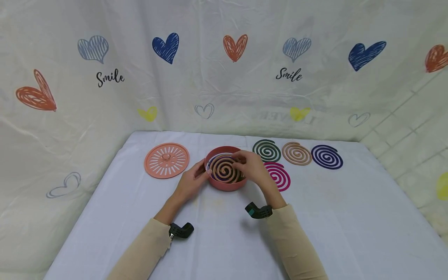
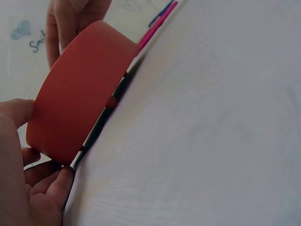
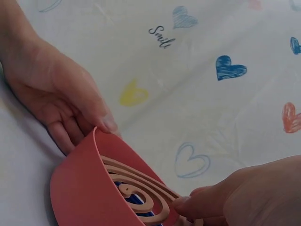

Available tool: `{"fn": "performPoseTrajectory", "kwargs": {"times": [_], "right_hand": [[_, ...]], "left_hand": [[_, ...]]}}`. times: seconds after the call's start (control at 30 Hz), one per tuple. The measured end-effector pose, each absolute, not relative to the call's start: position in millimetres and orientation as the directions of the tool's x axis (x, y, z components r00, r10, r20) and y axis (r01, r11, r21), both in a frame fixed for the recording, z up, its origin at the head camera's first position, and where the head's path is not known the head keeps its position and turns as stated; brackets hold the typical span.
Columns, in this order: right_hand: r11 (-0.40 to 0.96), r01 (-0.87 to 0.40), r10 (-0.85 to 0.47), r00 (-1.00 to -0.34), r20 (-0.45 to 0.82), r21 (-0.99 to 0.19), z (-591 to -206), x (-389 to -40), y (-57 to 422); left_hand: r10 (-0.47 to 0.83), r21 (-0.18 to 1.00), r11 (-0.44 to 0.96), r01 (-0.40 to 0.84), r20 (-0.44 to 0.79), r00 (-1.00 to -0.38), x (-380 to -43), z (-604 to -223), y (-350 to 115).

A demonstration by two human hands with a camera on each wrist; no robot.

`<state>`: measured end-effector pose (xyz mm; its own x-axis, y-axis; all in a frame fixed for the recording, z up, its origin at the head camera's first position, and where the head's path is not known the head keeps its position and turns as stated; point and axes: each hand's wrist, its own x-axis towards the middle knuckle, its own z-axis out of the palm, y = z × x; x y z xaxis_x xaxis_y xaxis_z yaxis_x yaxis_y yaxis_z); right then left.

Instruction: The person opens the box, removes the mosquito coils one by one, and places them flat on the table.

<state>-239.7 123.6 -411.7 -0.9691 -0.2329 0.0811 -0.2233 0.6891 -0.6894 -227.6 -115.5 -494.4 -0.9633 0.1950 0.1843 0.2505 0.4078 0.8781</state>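
Your left hand (image 1: 189, 183) grips red bowl (image 1: 227, 187); right hand (image 1: 253, 167) pinches tan mosquito coil (image 1: 224, 170). Hard squeeze could snap it.

White cloth-covered table (image 1: 215, 249), seen from above.
A round salmon slotted lid (image 1: 166, 158) lies left of a round red dish (image 1: 227, 187); rightward run a dark green spiral coil (image 1: 267, 151), tan coil (image 1: 297, 154) and dark blue coil (image 1: 327, 157) (a magenta coil (image 1: 275, 177) lies nearer).

Red bowl (image 1: 227, 187) here, tan inner coil (image 1: 225, 169), then green spiral (image 1: 266, 151), second tan spiral (image 1: 296, 153), navy spiral (image 1: 327, 157), magenta spiral (image 1: 276, 177), and there's the slotted peach lid (image 1: 167, 158), the white heart-printed backdrop (image 1: 245, 81)!
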Motion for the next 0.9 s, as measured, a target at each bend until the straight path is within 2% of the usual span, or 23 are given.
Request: {"fn": "performPoseTrajectory", "kwargs": {"times": [0.9], "right_hand": [[0.560,-0.152,-0.293,-0.956,-0.023,-0.814,-404,-239,138]], "left_hand": [[0.197,0.878,0.411,0.246,0.178,-0.964,-228,-497,-117]]}}
